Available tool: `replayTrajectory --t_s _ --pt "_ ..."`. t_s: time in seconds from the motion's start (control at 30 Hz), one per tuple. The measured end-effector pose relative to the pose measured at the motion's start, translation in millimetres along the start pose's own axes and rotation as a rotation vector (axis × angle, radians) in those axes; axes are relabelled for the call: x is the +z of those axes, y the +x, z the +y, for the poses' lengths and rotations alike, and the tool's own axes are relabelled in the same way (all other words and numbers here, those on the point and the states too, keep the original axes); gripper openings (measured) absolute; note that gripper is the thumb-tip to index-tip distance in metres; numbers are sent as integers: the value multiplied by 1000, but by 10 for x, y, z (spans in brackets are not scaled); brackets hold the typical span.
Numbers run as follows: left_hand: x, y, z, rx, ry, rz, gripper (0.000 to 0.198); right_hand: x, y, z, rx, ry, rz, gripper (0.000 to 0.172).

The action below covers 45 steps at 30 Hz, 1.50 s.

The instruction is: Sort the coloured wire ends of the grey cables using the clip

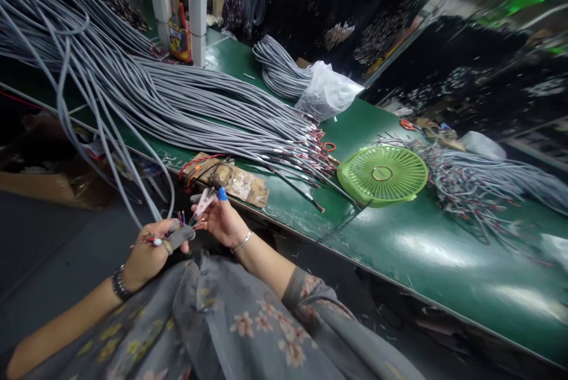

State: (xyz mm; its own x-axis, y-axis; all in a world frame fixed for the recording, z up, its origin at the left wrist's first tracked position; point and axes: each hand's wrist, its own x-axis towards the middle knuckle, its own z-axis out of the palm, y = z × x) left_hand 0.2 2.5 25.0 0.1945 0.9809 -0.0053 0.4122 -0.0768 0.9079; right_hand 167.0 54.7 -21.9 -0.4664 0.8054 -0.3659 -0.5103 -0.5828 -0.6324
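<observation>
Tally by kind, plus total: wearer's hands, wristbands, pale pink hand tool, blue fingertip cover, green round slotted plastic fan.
Hands: 2 (left hand, right hand)
Wristbands: 2 (dark link band, silver bracelet)
Pale pink hand tool: 1
Blue fingertip cover: 1
Green round slotted plastic fan: 1
Total: 7

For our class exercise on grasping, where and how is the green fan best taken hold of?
I'd likely grip the green fan by its outer rim, coming from the near side of the table: its grille faces up, leaving the round edge exposed there, while cable ends crowd its left and loose wires lie to its right.
</observation>
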Motion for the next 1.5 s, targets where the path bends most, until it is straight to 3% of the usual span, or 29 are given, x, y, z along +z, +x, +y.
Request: replayTrajectory --t_s 0.17,0.53,0.9,1.5 --pt "-4 -41 12 -29 -12 45 29 -8 -8 18 -98 -16 10 39" --pt "105 51 -6 -38 -31 79 30 1 -6 8 -83 -93 104 49" --pt "143 68 -66 -44 -26 56 34 60 -17 13 -121 12 150 38" --pt "160 112 -91 -15 -18 44 35 83 9 54 -158 60 171 39"
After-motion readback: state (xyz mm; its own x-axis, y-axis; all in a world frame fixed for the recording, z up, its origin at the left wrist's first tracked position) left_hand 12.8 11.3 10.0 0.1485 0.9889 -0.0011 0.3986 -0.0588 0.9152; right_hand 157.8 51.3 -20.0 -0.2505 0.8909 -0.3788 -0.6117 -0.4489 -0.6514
